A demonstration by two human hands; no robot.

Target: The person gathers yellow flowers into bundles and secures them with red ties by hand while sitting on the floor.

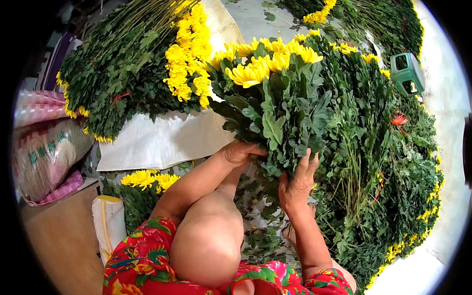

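Before me stands a bunch of yellow chrysanthemums (274,107), blooms at the top and dark green leaves below. My left hand (241,152) grips it low on its left side, its fingertips hidden by leaves. Against the lower right side rests my right hand (299,180), fingers extended upward along the leaves. The stem ends are hidden. To the right of the bunch, close to my right hand, lies a large heap of leafy chrysanthemum stems (361,143), with yellow blooms along its outer edge.
Another chrysanthemum pile (121,66) lies at upper left beside a white woven sheet (166,138). A green plastic stool (408,73) stands at right. Stuffed plastic bags (51,155) sit at far left above a wooden board (61,225). Loose leaves (263,232) litter the floor between my legs.
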